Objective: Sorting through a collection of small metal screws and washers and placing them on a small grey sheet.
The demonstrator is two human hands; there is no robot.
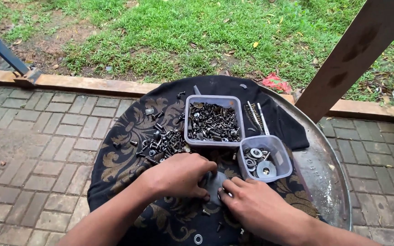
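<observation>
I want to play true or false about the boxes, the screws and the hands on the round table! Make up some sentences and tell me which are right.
1. The bigger clear box is full of dark screws and bolts. True.
2. The smaller clear box is empty. False: it holds flat round washers.
3. A pile of loose screws lies on the black and gold cloth to the left of the bigger box. True.
4. The left hand and right hand are up in the air over the grass. False: both rest low on the cloth, around a dark round piece.
5. The table stands on a wooden floor. False: the ground is grey paving bricks.
</observation>
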